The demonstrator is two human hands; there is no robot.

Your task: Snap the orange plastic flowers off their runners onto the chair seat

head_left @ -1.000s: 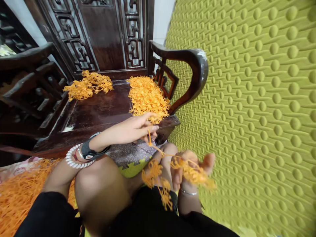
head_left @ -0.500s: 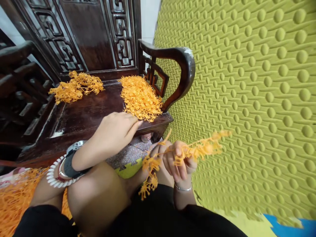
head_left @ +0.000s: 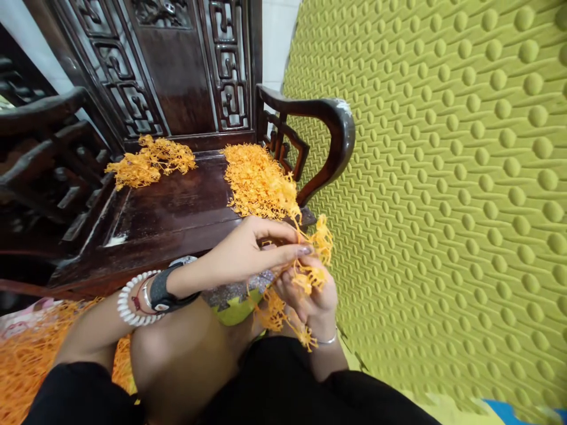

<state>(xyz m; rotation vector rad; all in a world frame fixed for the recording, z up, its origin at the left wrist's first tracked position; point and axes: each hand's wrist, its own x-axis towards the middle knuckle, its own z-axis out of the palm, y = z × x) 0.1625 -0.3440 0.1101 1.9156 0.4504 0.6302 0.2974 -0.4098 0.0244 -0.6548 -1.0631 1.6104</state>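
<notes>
A tangled strand of small orange flower-like pieces runs between my two hands, above my lap. My left hand, with a dark watch and a white coil band on its wrist, pinches the strand between thumb and forefinger. Below and to the right, my right hand has its fingers curled around the same strand, palm partly up. Part of the strand dangles beneath the right hand. The left hand's fingers partly cover the right hand's fingertips.
On the dark wooden chair seat lie a dense pile of loose orange pieces and a looser tangle. A curved armrest rises beside a yellow-green foam mat. A larger orange heap lies at lower left.
My left hand has moved right from beside the pile on the seat to pinch the strand. My right hand has shifted slightly left, and the strand's outstretched end now bunches near both hands.
</notes>
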